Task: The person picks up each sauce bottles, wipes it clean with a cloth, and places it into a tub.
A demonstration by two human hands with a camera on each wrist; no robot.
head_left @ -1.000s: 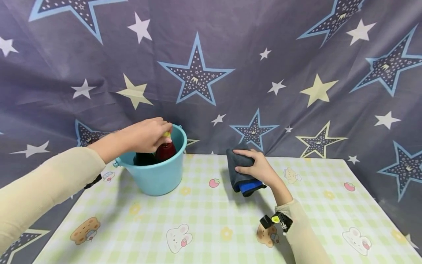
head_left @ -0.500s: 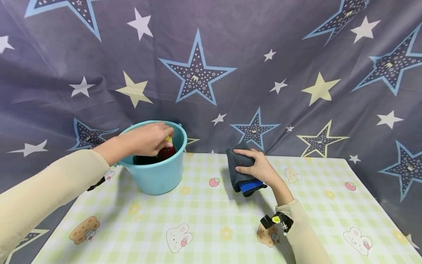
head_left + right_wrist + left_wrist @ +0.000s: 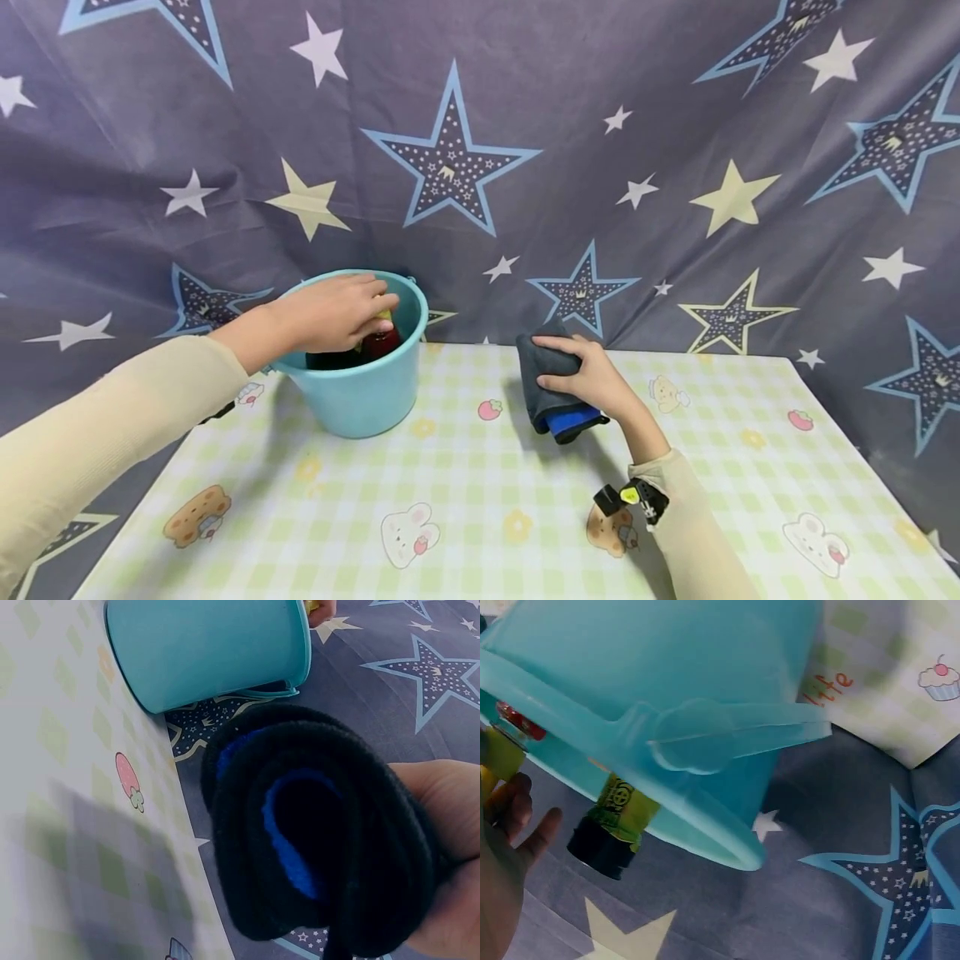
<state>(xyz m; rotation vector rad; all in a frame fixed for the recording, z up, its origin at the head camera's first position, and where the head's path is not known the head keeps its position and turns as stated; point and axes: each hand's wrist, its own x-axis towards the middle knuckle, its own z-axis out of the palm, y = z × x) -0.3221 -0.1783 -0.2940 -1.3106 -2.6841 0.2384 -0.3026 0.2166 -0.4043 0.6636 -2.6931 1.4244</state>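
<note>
My left hand [image 3: 337, 312] is over the mouth of a light blue bucket [image 3: 363, 404], its fingers around the yellow cap [image 3: 502, 754] of a red bottle [image 3: 381, 343]. The bottle's lower part is hidden inside the bucket. A second bottle [image 3: 615, 825], with a black cap and a yellow-green label, leans against the inner rim in the left wrist view. On the right, my right hand [image 3: 585, 379] grips a folded dark grey towel [image 3: 547, 371] with a blue inner side, thumb and fingers spread across it. The right wrist view shows its rolled layers end-on [image 3: 300, 825].
The table [image 3: 465, 483] has a green checked cover with cartoon prints. Behind it hangs a dark curtain [image 3: 450, 275] patterned with stars. The bucket's handle [image 3: 742, 731] hangs down along its outer side. A camera is strapped to the right wrist [image 3: 633, 497].
My left hand has sunk a little lower into the bucket's mouth with the red bottle, shifting slightly right. My right hand and the towel have stayed in place.
</note>
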